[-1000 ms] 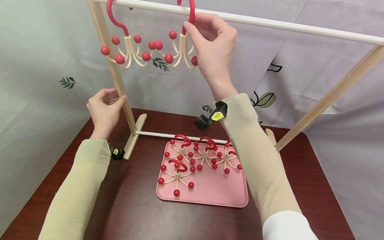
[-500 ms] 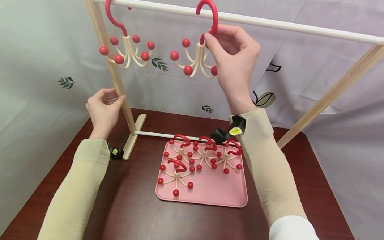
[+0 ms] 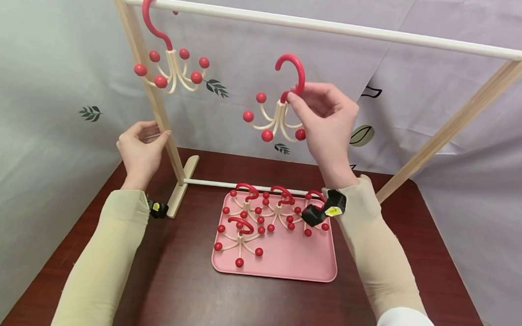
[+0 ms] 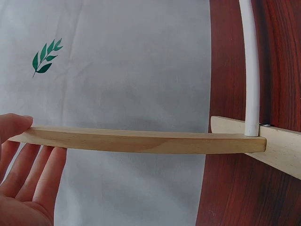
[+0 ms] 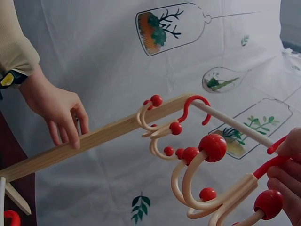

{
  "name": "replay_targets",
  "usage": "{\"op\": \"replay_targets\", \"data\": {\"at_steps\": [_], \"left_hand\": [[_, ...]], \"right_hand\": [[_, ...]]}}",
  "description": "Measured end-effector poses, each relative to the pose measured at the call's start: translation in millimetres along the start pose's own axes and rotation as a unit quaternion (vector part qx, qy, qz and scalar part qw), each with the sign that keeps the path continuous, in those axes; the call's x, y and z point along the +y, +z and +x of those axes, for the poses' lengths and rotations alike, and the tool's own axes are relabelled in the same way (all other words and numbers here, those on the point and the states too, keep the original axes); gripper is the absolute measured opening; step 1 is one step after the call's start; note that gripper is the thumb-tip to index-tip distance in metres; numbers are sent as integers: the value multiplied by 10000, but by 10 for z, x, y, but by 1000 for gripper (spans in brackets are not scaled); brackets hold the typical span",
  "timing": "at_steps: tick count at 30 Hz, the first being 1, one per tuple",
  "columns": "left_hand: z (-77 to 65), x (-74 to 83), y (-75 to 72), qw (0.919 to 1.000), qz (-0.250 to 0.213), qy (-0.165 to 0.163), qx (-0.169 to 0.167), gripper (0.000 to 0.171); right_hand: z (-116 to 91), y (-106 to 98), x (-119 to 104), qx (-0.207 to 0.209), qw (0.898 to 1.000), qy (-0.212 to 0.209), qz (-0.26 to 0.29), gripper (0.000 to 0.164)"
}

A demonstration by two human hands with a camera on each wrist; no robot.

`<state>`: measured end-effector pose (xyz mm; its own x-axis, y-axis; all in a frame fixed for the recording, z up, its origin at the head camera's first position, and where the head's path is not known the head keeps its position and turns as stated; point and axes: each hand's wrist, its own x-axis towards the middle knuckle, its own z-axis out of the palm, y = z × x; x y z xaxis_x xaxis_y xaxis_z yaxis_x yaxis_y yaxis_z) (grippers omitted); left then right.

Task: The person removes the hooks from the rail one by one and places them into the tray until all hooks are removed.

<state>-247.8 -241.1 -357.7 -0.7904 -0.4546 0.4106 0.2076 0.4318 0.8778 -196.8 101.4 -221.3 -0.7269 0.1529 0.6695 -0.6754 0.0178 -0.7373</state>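
Note:
My right hand (image 3: 331,125) pinches a claw hanger (image 3: 279,115) by the lower part of its red hook. Its cream prongs end in red balls, and the hook is below the white rail (image 3: 361,32), touching nothing else. With thumb and fingers, my left hand (image 3: 141,149) grips the left wooden post (image 4: 141,142) of the rack, partway up. A like hanger (image 3: 171,62) hangs by its red hook near the left end of the rail. In the right wrist view the held hanger's red balls (image 5: 213,147) show large and close.
A pink tray (image 3: 295,261) lies on the dark red-brown table (image 3: 179,286) with several more hangers (image 3: 240,240) toward its back and left. The right post (image 3: 458,119) slants up at right. Behind the rack hangs a pale printed cloth (image 3: 241,117).
The right hand has slid the hanger from beside the hung one rightward, then down off the rail, so its hook is now lower than the rail. The left hand keeps still on the post.

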Motion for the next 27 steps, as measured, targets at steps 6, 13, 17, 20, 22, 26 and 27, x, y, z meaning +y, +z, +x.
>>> {"op": "replay_targets", "data": {"at_steps": [6,13,17,20,22,26,27], "left_hand": [[1,1,-1,10000,-3,11,11,33],[-2,4,-4,10000,17,32,28,32],[-4,4,-4,10000,33,52,26,32],[-3,4,-4,10000,29,64,27,32],[-1,4,-3,10000,17,69,23,32],[2,6,-1,10000,10,48,17,32],[3,7,-1,10000,13,44,16,32]], "right_hand": [[-158,-127,190,-69,10000,39,-22,16],[-370,-284,344,-256,9996,103,52,19],[-504,-364,369,-389,9992,91,-17,21],[-608,-429,396,-482,9986,200,-40,21],[-680,-473,413,-534,9981,319,-24,20],[-827,-570,434,-728,9964,391,-172,20],[-863,-595,436,-786,9959,382,-217,21]]}}
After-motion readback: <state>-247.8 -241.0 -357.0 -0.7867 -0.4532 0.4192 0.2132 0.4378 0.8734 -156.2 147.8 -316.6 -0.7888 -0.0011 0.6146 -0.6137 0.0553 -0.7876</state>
